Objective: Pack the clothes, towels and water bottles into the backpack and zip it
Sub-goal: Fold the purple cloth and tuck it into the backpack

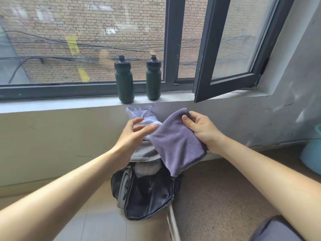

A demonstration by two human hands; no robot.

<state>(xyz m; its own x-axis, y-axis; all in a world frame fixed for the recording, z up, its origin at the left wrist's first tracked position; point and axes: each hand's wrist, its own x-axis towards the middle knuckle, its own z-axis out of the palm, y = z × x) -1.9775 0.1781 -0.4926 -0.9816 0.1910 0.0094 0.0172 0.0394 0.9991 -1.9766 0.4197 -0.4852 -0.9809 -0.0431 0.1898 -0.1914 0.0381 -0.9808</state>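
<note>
Above open black fabric backpack (147, 197) on floor: gripping folded purple microfibre towel (175, 141) in right hand (199, 127), holding left hand (133, 134) open, empty, alongside. Risking towel unfolding, catching on backpack mouth, if dropped loosely.

Left hand (133, 134): fingertips motion-blurred. Folded purple microfibre towel (177, 143) hides most of the right hand (201, 129) fingers, part of the crumpled white garment (139, 112) and the upper right of the open black fabric backpack (147, 197). Backpack interior too dark to read. Round teal object (312, 153) cut by right edge; grey-blue cloth (276, 230) cut by bottom edge.
</note>
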